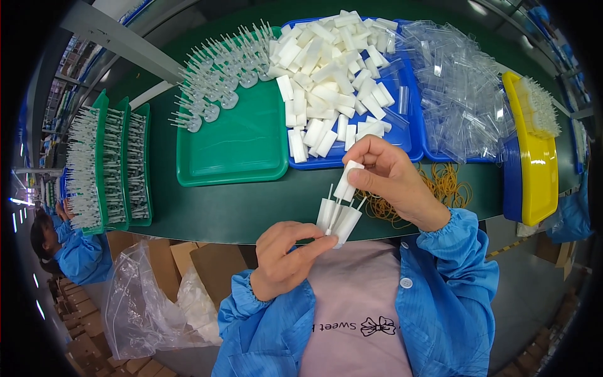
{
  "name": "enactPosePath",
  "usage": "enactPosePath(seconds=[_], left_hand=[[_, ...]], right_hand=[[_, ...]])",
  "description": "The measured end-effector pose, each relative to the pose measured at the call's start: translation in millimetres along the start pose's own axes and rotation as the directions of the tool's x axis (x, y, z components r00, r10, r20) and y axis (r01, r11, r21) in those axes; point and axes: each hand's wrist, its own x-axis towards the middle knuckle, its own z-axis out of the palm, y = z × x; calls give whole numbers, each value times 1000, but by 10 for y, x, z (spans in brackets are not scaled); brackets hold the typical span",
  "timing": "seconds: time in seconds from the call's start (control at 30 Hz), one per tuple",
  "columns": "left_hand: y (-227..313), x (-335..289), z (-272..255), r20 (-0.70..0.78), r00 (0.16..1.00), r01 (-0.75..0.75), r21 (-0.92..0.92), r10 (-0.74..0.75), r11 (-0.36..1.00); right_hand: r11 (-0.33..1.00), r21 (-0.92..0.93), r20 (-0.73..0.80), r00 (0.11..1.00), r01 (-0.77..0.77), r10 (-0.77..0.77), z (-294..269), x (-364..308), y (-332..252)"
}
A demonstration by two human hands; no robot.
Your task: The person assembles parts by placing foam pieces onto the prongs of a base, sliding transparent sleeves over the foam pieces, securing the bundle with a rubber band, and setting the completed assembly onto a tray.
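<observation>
Near the front edge of the table, my left hand [286, 254] is closed on the lower end of a small pronged part [331, 227] with thin upright pins. Two white blocks [346, 224] stand on it side by side, with pin tips showing above them. Thumb and fingers of my right hand [392, 179] pinch another white block [347, 181]. This block is upright, slightly tilted, and just above the pronged part. Whether a pin has entered its lower end, I cannot tell. My left fingers hide most of the part's base.
Pronged parts [220, 75] stand in a green tray [235, 154]. White blocks [323, 69] fill a blue tray [402, 138]; clear plastic sleeves [461, 88] lie to its right. Rubber bands [451, 185] lie by my right wrist. Loaded green trays [100, 163] stand left, a yellow tray [543, 182] right.
</observation>
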Motion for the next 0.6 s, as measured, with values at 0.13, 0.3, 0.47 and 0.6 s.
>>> enactPosePath(seconds=[0.13,0.3,0.47,0.6], left_hand=[[-7,-8,0,1,1000,-20,11,20,1000],[-28,12,-6,1,996,-86,67,86,994],[-29,18,-12,50,987,-155,94,151,983],[-36,17,-2,59,978,-209,190,201,959]], right_hand=[[991,95,101,991,-94,84,4,-19,-62],[994,-110,104,994,-22,33,-109,-9,-111],[983,-182,82,995,-37,53,-94,-17,-133],[924,-359,64,991,130,-115,-63,-20,-125]])
